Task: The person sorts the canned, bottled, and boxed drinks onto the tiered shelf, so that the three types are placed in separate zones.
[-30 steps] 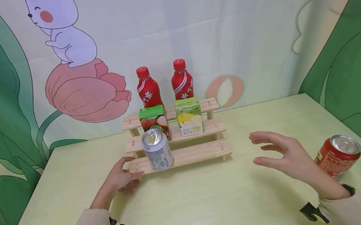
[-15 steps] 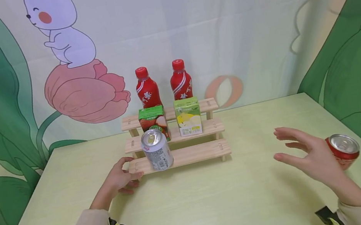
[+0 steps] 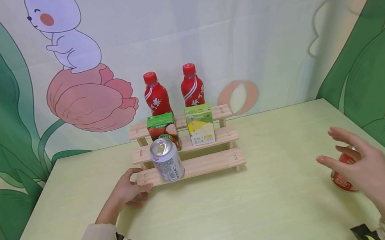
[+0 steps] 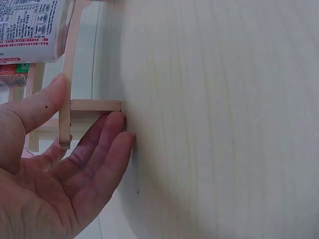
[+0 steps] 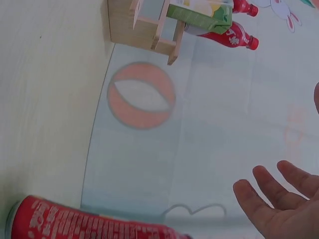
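Observation:
My left hand [image 3: 127,191] holds the left end of the lowest step of a three-tier wooden display rack [image 3: 214,163]. In the left wrist view its thumb [image 4: 42,102] presses one face of the board [image 4: 66,94], with the other fingers around the far side. Close to that hand, a white drink can [image 3: 168,163] stands on the lowest step. My right hand [image 3: 368,170] is at the right of the table, thumb and fingers spread apart. A red drink can [image 3: 343,181] stands partly hidden behind it; the right wrist view shows this can at the bottom left, apart from the fingertips [image 5: 244,191].
On the middle step stand a red-and-green juice box [image 3: 159,125] and a yellow-green juice box [image 3: 201,127]. Two red bottles, a left one [image 3: 156,97] and a right one [image 3: 192,89], are on the top step. A printed curtain [image 3: 259,43] hangs behind the table [image 3: 266,216].
My right hand has moved to the right and now passes in front of the red can, covering most of it. The left hand stays on the rack.

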A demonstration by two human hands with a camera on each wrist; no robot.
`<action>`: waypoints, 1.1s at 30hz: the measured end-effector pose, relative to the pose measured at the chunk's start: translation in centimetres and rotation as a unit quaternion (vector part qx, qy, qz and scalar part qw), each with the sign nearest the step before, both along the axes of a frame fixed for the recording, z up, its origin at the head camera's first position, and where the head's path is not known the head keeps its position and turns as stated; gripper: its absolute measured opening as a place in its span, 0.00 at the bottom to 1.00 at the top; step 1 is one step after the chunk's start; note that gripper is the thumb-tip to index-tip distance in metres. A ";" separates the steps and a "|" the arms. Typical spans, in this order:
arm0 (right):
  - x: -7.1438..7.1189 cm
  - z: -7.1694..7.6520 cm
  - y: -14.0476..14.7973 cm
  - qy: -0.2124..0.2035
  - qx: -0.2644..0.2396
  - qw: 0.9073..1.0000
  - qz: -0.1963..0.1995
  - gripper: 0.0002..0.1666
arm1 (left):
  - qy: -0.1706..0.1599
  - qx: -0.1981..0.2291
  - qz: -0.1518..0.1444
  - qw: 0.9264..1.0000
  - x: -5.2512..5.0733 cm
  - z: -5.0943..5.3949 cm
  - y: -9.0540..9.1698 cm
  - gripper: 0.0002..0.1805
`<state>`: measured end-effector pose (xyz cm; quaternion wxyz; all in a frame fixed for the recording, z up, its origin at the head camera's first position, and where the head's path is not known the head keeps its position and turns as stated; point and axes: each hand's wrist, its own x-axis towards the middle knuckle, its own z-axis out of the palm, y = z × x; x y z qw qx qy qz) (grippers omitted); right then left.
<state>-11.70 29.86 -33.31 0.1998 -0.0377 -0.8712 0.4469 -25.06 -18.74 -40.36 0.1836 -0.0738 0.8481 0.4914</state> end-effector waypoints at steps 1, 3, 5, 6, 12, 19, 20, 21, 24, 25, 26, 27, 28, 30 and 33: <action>0.1 0.0 0.2 -0.004 -0.011 1.000 -0.005 0.40 | 0.000 0.000 0.000 1.000 0.0 0.0 0.0 0.36; 0.3 0.0 0.7 -0.010 -0.029 0.999 -0.022 0.40 | -0.001 0.001 0.000 1.000 0.0 -0.1 -0.1 0.36; 0.5 0.0 1.2 -0.013 -0.045 0.998 -0.047 0.39 | -0.002 0.002 0.000 1.000 0.0 -0.1 -0.1 0.36; 0.6 0.0 1.5 -0.015 -0.051 0.997 -0.062 0.38 | -0.002 0.002 0.000 1.000 0.0 -0.1 -0.1 0.36; 1.1 -0.1 3.3 -0.058 -0.034 0.988 -0.138 0.38 | -0.003 0.007 -0.001 1.000 0.0 0.0 0.0 0.36; 1.5 -1.0 4.7 -0.064 -0.019 0.983 -0.171 0.39 | -0.001 0.010 -0.001 1.000 0.0 0.1 0.0 0.35; 1.5 -1.2 5.0 -0.065 -0.013 0.983 -0.171 0.40 | -0.001 0.010 -0.001 1.000 0.0 0.1 0.0 0.35; 1.5 -1.4 5.2 -0.070 -0.005 0.984 -0.166 0.42 | -0.001 0.009 -0.001 1.000 0.0 0.1 0.0 0.35; 1.5 -2.1 5.7 -0.084 0.015 0.986 -0.143 0.46 | -0.001 0.008 -0.002 1.000 0.0 0.0 -0.1 0.35; 1.6 -2.3 5.9 -0.088 0.020 0.987 -0.136 0.48 | -0.001 0.007 -0.002 1.000 0.0 0.0 -0.1 0.35; 1.5 -2.6 6.0 -0.092 0.020 0.987 -0.129 0.49 | -0.001 0.007 -0.002 1.000 0.0 0.0 -0.1 0.35; 1.5 -2.9 6.1 -0.096 0.018 0.987 -0.125 0.50 | -0.002 0.006 -0.002 1.000 0.0 0.0 -0.1 0.35; 1.5 -3.2 6.2 -0.096 0.014 0.988 -0.122 0.51 | -0.002 0.006 -0.001 1.000 0.0 0.0 -0.1 0.35; 1.4 -3.7 6.3 -0.097 0.000 0.988 -0.119 0.52 | -0.002 0.006 -0.001 1.000 0.0 0.0 -0.1 0.35; 1.2 -4.4 6.4 -0.105 -0.022 0.987 -0.117 0.53 | -0.001 0.007 -0.002 1.000 0.0 0.0 -0.1 0.35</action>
